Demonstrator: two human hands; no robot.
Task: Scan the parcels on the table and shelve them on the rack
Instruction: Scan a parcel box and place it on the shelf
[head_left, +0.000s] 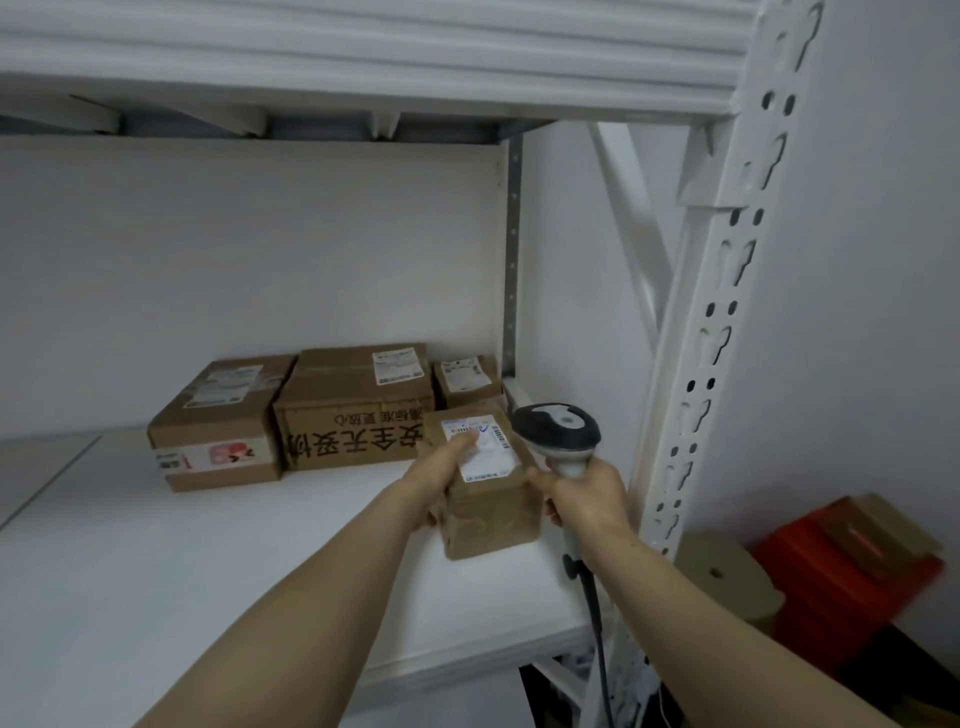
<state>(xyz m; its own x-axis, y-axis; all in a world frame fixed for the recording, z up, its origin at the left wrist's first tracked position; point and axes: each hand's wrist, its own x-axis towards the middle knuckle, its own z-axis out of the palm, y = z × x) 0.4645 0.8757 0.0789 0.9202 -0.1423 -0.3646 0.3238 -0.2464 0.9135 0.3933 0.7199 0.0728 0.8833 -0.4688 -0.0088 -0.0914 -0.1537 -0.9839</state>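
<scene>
On the white shelf board (208, 571) of the rack, near its right front corner, sits or hovers the small parcel (493, 514); whether its underside touches the board cannot be told. It is a squat brown cardboard box, its front face wrinkled under clear tape, with a white shipping label (485, 452) covering most of its top and a barcode along the label's far right edge. The left hand (441, 475) grips the parcel from its left side, thumb laid flat across the label and fingers curled round the lower edge. The right hand (589, 501) is closed round the pale handle of a barcode scanner (558, 431), whose dark grey head rises just beside the parcel's far right corner; this hand's thumb lies against the box's right side. A black cable (597, 639) hangs from the handle past the shelf edge. Behind the held box three more parcels stand in a row against the back wall: a medium box with a red-printed strip (218, 431), a larger box with black characters upside down (353, 415), and a little labelled box (465, 382). To the right stands the slotted white upright (717, 322), and beyond it a cardboard spool (727, 571) and a red box (841, 571).
</scene>
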